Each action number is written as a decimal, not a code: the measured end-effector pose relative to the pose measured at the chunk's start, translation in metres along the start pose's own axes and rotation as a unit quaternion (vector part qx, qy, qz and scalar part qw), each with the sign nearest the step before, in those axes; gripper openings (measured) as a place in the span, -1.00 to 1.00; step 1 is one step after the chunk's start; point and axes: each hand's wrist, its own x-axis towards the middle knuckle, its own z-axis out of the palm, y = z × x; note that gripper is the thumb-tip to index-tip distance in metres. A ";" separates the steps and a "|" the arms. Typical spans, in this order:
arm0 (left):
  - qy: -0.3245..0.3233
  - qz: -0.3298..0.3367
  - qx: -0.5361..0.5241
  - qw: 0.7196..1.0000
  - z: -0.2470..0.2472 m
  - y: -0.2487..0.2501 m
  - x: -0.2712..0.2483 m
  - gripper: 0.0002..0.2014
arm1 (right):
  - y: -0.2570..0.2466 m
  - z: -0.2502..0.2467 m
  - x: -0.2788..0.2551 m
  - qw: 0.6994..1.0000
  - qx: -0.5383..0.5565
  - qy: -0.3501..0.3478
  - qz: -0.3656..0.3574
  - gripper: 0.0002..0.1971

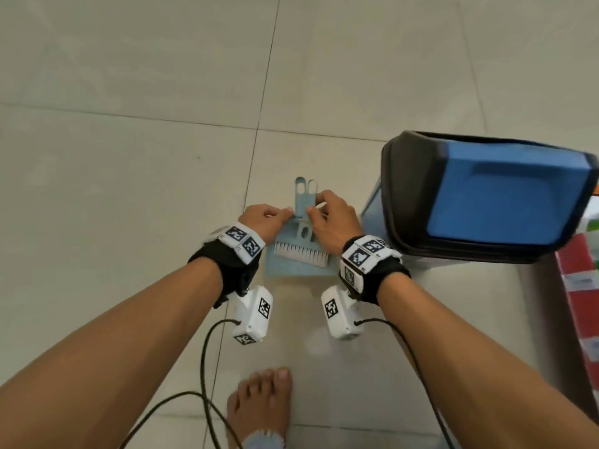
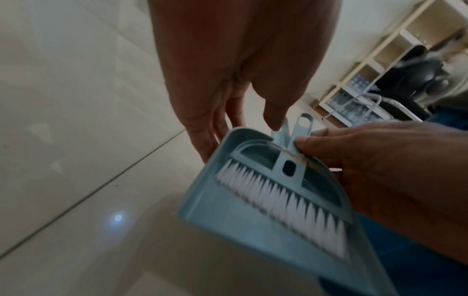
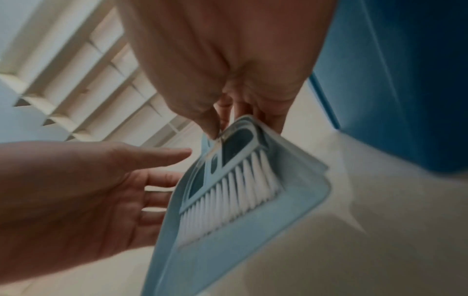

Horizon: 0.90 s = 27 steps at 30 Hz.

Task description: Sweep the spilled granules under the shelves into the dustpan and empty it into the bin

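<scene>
A light blue dustpan [image 1: 301, 268] with a white-bristled brush [image 1: 301, 252] nested in it is held between my hands, over the tiled floor. My left hand [image 1: 285, 216] holds the pan at its handle: thumb on the front, fingers behind the pan [image 2: 253, 230]. My right hand [image 1: 316, 209] pinches the brush handle [image 2: 297, 132], thumb in front. In the right wrist view the brush [image 3: 228, 192] lies flat in the pan [image 3: 291, 210], with my left hand [image 3: 164, 172] reaching in behind it. No granules show in any view.
A blue bin [image 1: 486, 196] with a dark rim stands close on the right, seen also as a blue wall [image 3: 405, 80]. White shelves [image 2: 380, 80] stand beyond. My bare foot [image 1: 259, 403] and wrist cables are below. Red packaging [image 1: 580, 286] is at the right edge.
</scene>
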 end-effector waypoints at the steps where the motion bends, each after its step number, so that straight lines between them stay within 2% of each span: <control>1: -0.005 -0.006 0.015 1.000 0.004 -0.007 0.003 -0.64 | 0.006 0.004 0.006 0.999 0.020 0.020 0.015 -0.84; 6: -0.023 -0.003 0.030 0.999 0.017 -0.026 0.013 -0.73 | 0.029 0.017 0.030 0.993 0.061 0.083 0.051 -0.83; 9: -0.031 -0.006 0.020 0.999 0.021 -0.027 0.017 -0.75 | 0.040 0.023 0.038 0.992 0.064 0.092 0.058 -0.84; 13: -0.048 -0.025 0.047 0.997 0.023 -0.022 0.016 -0.93 | 0.048 0.032 0.040 0.993 0.045 0.096 0.049 -0.85; 15: -0.054 -0.033 0.054 0.997 0.025 -0.021 0.015 -0.91 | 0.048 0.034 0.041 0.994 0.023 0.101 0.040 -0.84; 17: -0.051 -0.048 0.057 0.996 0.028 -0.023 0.015 -0.74 | 0.046 0.036 0.042 0.994 -0.001 0.104 0.041 -0.83; 18: -0.044 -0.050 0.058 0.996 0.026 -0.020 0.013 -0.73 | 0.043 0.036 0.042 0.994 -0.014 0.104 0.044 -0.84; 20: -0.051 -0.042 0.076 0.995 0.023 -0.020 0.010 -0.88 | 0.037 0.036 0.039 0.992 -0.042 0.105 0.051 -0.86; 21: -0.049 -0.042 0.091 0.994 0.022 -0.024 0.011 -0.66 | 0.035 0.036 0.037 0.992 -0.055 0.102 0.051 -0.86; 22: -0.046 -0.043 0.111 0.992 0.018 -0.022 0.005 -0.52 | 0.030 0.034 0.032 0.992 -0.067 0.094 0.056 -0.75; 24: -0.032 0.000 0.164 0.986 0.009 -0.021 -0.003 -0.57 | 0.020 0.029 0.022 0.991 -0.085 0.084 0.064 -0.54; 25: -0.026 0.026 0.199 0.979 0.004 -0.021 -0.006 -0.64 | 0.015 0.025 0.018 0.991 -0.087 0.087 0.059 -0.49; 27: -0.015 0.071 0.268 0.961 -0.007 -0.015 -0.018 -0.58 | 0.000 0.015 0.008 0.991 -0.085 0.086 0.049 -0.45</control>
